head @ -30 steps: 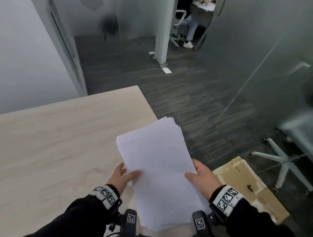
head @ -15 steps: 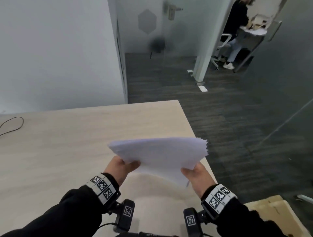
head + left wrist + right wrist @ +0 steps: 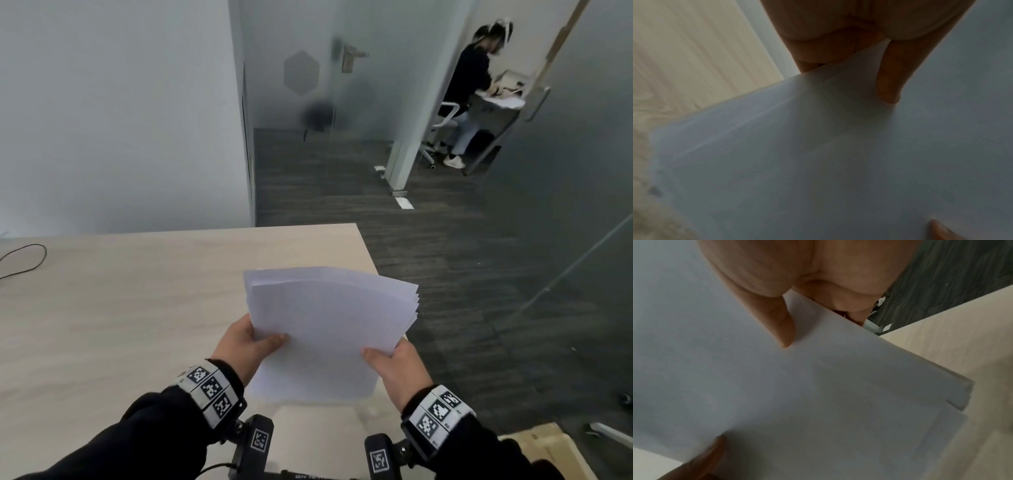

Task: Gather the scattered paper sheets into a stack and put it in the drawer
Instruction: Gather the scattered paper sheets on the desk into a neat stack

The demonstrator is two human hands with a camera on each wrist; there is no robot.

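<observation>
A stack of white paper sheets (image 3: 329,318) is held up on end over the right corner of the light wooden table (image 3: 137,308), its far edges fanned unevenly. My left hand (image 3: 250,342) grips the stack's left side, thumb on the near face. My right hand (image 3: 394,366) grips its right side the same way. In the left wrist view the paper sheets (image 3: 838,162) fill the frame, with my left thumb (image 3: 890,78) pressed on them. The right wrist view has my right thumb (image 3: 781,321) on the paper sheets (image 3: 797,394). No drawer is in view.
A black cable (image 3: 24,260) lies at the table's far left. Dark carpet floor (image 3: 462,274) spreads to the right, with a cardboard box (image 3: 548,448) at the lower right. A glass partition (image 3: 342,68) stands behind; a seated person (image 3: 469,92) works far back.
The stack has been lifted from lying flat to standing on end between both hands. My view has swung left and upward, from the floor and box toward the table and glass wall.
</observation>
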